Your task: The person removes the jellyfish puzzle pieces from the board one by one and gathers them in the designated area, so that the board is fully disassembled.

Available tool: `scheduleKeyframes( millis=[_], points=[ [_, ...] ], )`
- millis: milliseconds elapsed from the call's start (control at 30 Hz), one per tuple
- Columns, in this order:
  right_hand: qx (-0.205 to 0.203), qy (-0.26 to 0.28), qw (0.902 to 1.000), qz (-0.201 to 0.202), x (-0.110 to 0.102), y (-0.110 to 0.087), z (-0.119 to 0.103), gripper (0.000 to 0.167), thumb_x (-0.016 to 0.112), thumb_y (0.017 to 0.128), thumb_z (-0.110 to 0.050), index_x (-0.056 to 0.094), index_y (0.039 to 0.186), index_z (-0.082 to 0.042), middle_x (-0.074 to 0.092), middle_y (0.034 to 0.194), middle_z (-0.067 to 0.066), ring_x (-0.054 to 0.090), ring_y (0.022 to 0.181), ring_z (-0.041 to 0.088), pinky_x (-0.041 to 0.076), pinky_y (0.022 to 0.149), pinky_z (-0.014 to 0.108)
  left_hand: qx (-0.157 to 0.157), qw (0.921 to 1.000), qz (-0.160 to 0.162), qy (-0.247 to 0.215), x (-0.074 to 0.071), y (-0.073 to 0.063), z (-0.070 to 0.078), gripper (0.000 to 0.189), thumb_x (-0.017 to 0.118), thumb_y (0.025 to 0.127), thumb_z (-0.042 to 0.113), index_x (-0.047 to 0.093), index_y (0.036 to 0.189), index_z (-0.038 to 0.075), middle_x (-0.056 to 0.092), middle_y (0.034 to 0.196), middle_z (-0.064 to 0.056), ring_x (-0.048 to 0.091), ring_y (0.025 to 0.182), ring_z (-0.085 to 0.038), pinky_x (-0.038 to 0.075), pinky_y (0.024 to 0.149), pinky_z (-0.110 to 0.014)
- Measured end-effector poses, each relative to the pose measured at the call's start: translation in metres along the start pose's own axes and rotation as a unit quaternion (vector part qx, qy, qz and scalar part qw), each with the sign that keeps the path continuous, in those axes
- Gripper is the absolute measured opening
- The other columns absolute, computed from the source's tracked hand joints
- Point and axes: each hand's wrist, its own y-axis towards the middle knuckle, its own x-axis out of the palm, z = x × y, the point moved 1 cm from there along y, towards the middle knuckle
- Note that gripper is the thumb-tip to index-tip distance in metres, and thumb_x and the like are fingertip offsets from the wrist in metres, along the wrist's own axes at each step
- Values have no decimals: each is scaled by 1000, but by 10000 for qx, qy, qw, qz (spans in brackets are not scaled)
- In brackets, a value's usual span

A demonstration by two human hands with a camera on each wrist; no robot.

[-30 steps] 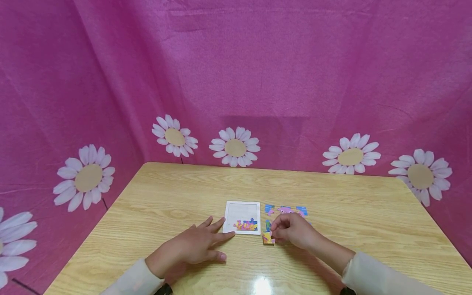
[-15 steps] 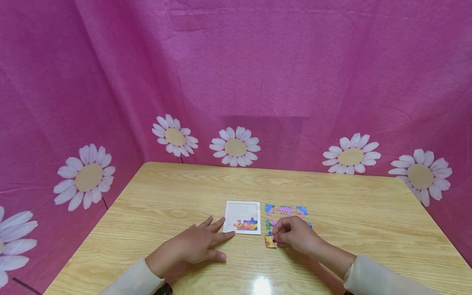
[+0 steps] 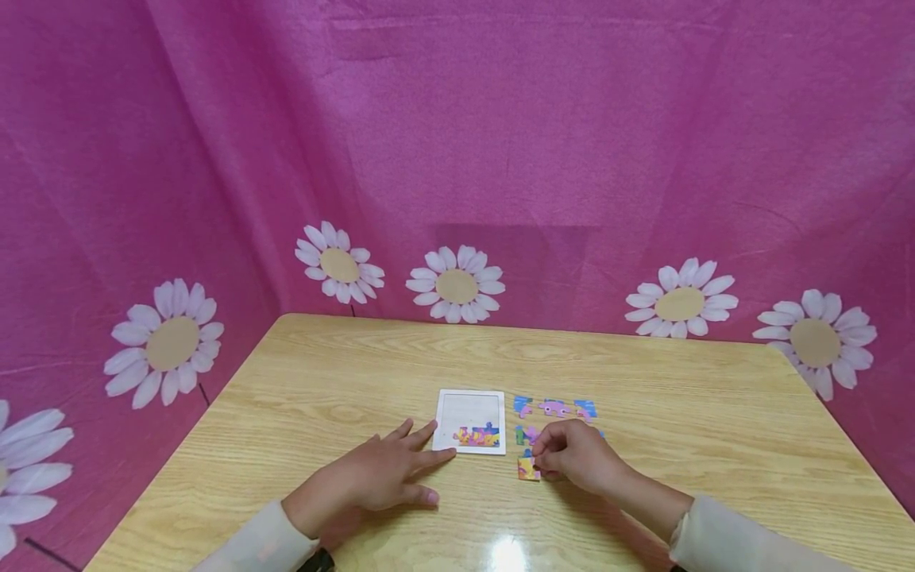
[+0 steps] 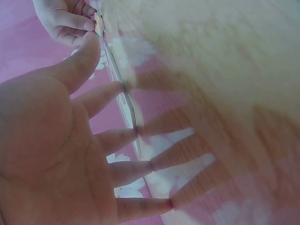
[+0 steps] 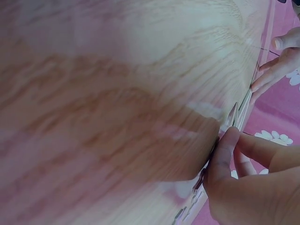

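My right hand (image 3: 582,456) pinches a yellow jigsaw piece (image 3: 527,469) by its right side, low at the near left corner of the loose pieces. In the right wrist view, thumb and index finger meet close over the table. Spread out flat, my left hand (image 3: 379,474) has its fingertips at the left and near left corner of a white puzzle frame (image 3: 469,392). Joined pieces (image 3: 477,437) in yellow, pink and blue lie in the frame's lower right. The left wrist view shows straight, parted left fingers (image 4: 136,168) touching the tabletop.
Loose jigsaw pieces (image 3: 554,407) with pink and blue print lie in rows right of the frame, some partly hidden by the right hand. The wooden table (image 3: 357,357) reaches back to a pink cloth (image 3: 536,159) with daisies.
The right hand has drawn the yellow piece slightly rightward and nearer, away from the frame, and it has levelled out. The left hand and frame have stayed put.
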Motion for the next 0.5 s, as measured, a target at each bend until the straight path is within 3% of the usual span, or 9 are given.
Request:
scheduleKeyframes(
  millis=[500],
  points=[
    [30,-195,9998,44,-2,-1,-1,7,63,90,12,68,89,8,70,81,10,65,72,18,59,65,28,-21,10000,-4,-15,-3,-1,2,64,62,96,60,47,155,40,26,171,-7,24,154,-44,33,107,-76]
  ],
)
